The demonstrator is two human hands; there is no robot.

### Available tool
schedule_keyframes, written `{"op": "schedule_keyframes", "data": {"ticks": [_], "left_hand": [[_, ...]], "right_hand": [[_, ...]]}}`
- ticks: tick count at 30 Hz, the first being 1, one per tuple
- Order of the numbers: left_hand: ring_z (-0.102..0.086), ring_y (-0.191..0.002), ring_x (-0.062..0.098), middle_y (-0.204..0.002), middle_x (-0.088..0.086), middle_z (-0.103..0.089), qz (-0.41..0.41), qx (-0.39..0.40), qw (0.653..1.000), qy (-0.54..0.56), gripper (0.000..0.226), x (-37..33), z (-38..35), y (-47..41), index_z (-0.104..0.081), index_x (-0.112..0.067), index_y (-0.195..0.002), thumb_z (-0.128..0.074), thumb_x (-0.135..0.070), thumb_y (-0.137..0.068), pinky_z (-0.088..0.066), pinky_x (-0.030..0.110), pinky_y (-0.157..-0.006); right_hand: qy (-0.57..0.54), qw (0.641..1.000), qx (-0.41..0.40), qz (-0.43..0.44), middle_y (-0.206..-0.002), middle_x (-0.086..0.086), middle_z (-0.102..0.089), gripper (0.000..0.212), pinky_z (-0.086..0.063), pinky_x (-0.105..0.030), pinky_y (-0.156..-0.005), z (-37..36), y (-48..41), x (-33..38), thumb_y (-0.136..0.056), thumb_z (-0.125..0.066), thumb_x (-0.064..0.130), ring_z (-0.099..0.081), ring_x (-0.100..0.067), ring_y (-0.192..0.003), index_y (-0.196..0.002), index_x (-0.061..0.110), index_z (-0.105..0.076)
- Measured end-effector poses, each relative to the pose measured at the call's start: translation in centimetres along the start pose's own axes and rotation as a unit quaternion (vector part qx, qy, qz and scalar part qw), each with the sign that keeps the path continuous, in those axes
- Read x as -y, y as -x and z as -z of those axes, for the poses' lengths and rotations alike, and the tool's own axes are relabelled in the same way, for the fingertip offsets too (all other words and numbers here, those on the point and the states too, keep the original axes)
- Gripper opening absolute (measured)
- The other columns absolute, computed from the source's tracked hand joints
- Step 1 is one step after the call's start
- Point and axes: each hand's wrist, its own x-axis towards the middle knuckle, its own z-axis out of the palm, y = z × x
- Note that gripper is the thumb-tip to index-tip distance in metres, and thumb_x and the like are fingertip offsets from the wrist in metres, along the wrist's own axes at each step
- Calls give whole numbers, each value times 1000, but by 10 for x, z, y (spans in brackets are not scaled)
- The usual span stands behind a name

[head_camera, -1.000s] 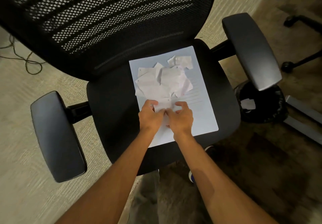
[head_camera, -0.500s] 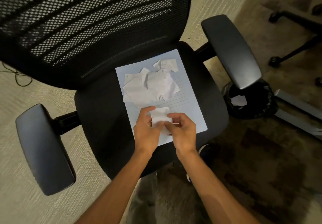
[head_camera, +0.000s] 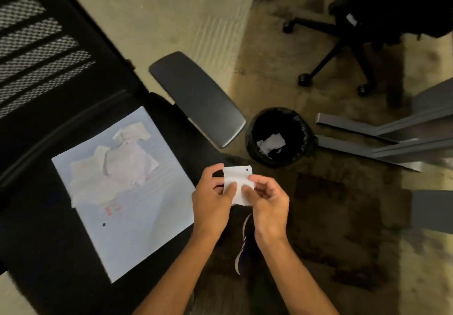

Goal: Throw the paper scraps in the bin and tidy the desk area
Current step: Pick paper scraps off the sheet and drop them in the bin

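Left hand: the left hand (head_camera: 212, 200) pinches the left edge of a paper scrap (head_camera: 237, 182) between thumb and fingers, closed on it, just off the right edge of the chair seat.
Right hand: the right hand (head_camera: 267, 203) grips the right side of the same scrap, thumb in front and fingers behind, closed on the paper; the 2 hands are close together, thumbs almost meeting.
Held scrap: white, roughly rectangular, with 1 punched hole near its far right corner; it is held above the floor, between the chair seat and the bin.
Bin: a round bin (head_camera: 304, 128) with a black liner stands on the floor, far and right of the hands, just right of the chair's armrest; at least 2 white pieces of paper (head_camera: 270, 142) lie inside.
Scrap pile: a heap of torn white paper scraps (head_camera: 115, 167) lies on the far half of a lined sheet (head_camera: 137, 229) on the chair seat, well left of the hands.
Lined sheet: pale blue-white, flat on the seat, turned at an angle, with faint ruled lines, a small red mark and 1 dark dot on its near part.
Chair: a black office chair (head_camera: 49, 253) with a mesh back at far left; its grey armrest (head_camera: 196, 96) runs diagonally between the seat and the bin.
Floor: dark patterned carpet under the hands, pale carpet beyond; a shoe (head_camera: 244, 246) shows below the wrists.
Far right: the wheeled base of a second chair (head_camera: 343, 52) and grey metal legs (head_camera: 382, 138) beside the bin.
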Motion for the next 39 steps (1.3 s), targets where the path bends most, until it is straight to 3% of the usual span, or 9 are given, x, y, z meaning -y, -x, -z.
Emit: {"op": "schedule_keyframes", "data": {"ticks": [4,7,10,16,23,27,30,33,39], "left_hand": [[-71,-87,0,-97,-22,-68,26,32,999,34,54,-9,-63,-40,-60,-24,-133,-69,0,-86,-61,23,-66],[-72,-93,11,-104,-3,-74,43,47,997,49,61,-9,-112,-77,-54,-24,-137,-64,6,-84,-64,36,-74],[-71,-85,11,-106,5,-73,55,44,997,40,55,-1,-149,-113,-54,-17,-137,-69,3,-87,-63,29,-67],[-73,-85,28,-105,20,-71,143,28,986,74,30,33,-209,-181,-65,2,-115,-73,-2,-87,-61,23,-58],[-69,-98,38,-111,26,-67,187,52,973,124,6,79,-255,-241,-63,0,-102,-60,-1,-97,-62,34,-64],[-67,-107,37,-107,18,-68,239,80,966,56,39,87,-271,-273,-63,-4,-116,-49,-37,-104,-57,49,-91],[-59,-119,35,-107,10,-65,252,113,961,-9,69,86,-269,-282,-52,-7,-139,-32,-60,-101,-45,48,-107],[-53,-130,35,-142,17,-56,216,122,967,-47,75,84,-259,-275,-47,-10,-145,-24,-65,-99,-39,47,-113],[-51,-129,31,-144,14,-54,182,114,973,-81,64,65,-228,-244,-51,-11,-142,-31,-57,-102,-40,41,-106]], "right_hand": [[-43,998,-43,-25,-99,-12,-74,22,-60,-44,-80,29,-58,4,-87,-69,-7,-71,-29,-94,-101,8,-73],[-62,994,-74,-52,-100,-9,-73,21,-61,-40,-70,44,-106,-1,-91,-63,-6,-71,-28,-92,-104,8,-73],[-112,984,-92,-101,-100,-9,-71,29,-56,-26,-58,50,-152,-10,-89,-59,-9,-69,-22,-87,-110,9,-69],[-137,966,-129,-175,-102,-11,-64,37,-58,-22,-54,50,-242,-53,-86,-66,-13,-68,-28,-92,-121,0,-62],[-152,956,-142,-209,-110,-24,-64,31,-55,-16,-44,49,-308,-106,-88,-64,-15,-62,-19,-70,-117,-7,-63],[-149,957,-117,-221,-125,-28,-63,34,-60,-23,-55,50,-334,-124,-96,-64,4,-67,-22,-76,-129,-3,-59],[-159,951,-62,-257,-141,-23,-52,53,-61,-40,-81,55,-344,-126,-104,-55,29,-66,-33,-105,-151,8,-40],[-107,958,-70,-256,-148,-19,-47,59,-58,-47,-94,58,-340,-123,-104,-49,41,-57,-35,-126,-154,13,-36],[-39,976,-102,-186,-133,-14,-58,50,-59,-41,-84,50,-298,-99,-106,-45,40,-65,-28,-109,-146,10,-47]]}}
